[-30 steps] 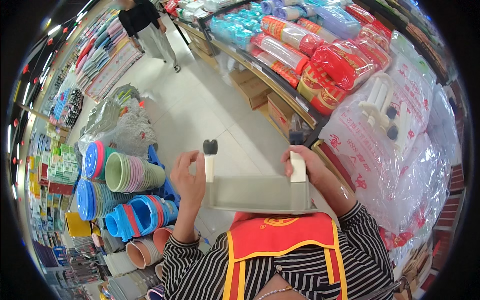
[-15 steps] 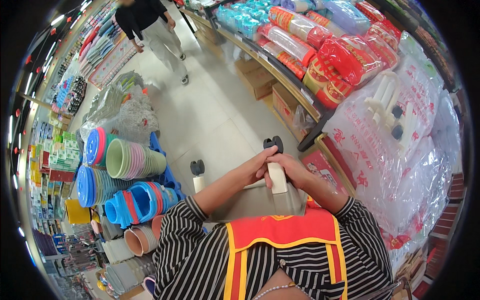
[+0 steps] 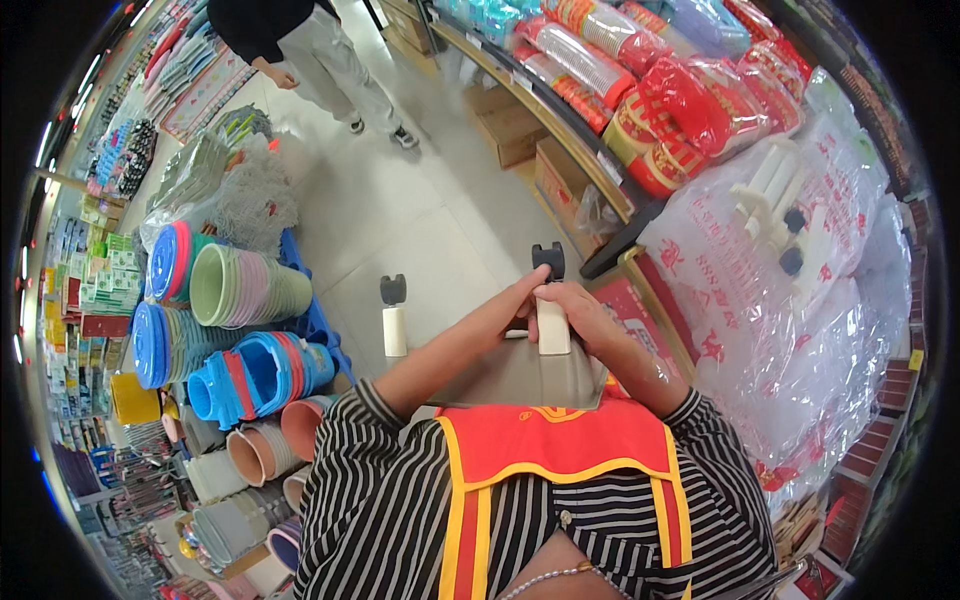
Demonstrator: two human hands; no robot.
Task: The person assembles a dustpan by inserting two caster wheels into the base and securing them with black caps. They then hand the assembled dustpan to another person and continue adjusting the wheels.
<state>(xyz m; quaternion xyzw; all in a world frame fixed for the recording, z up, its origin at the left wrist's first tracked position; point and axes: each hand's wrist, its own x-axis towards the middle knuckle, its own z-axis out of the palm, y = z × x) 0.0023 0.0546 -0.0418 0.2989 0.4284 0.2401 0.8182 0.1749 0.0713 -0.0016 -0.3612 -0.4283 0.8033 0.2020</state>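
A grey plastic panel lies against my front with white legs sticking up from it. Each leg carries a dark twin-wheel caster at its tip. Both my hands are at the right-hand white leg. My left hand reaches across to it, fingers closed round its upper part, just below the black caster. On the other side my right hand wraps the same leg. Some fingers are hidden behind one another. Untouched, the left white leg stands with its own black caster.
Nested buckets and blue baskets crowd the left side. To the right, a clear plastic bag holds more white legs with casters, beside a shelf of red packages. A person walks in the aisle ahead.
The person in the aisle has come closer. The panel and casters have turned slightly. My hands stay on the same leg, with my left fingers shifted a little.
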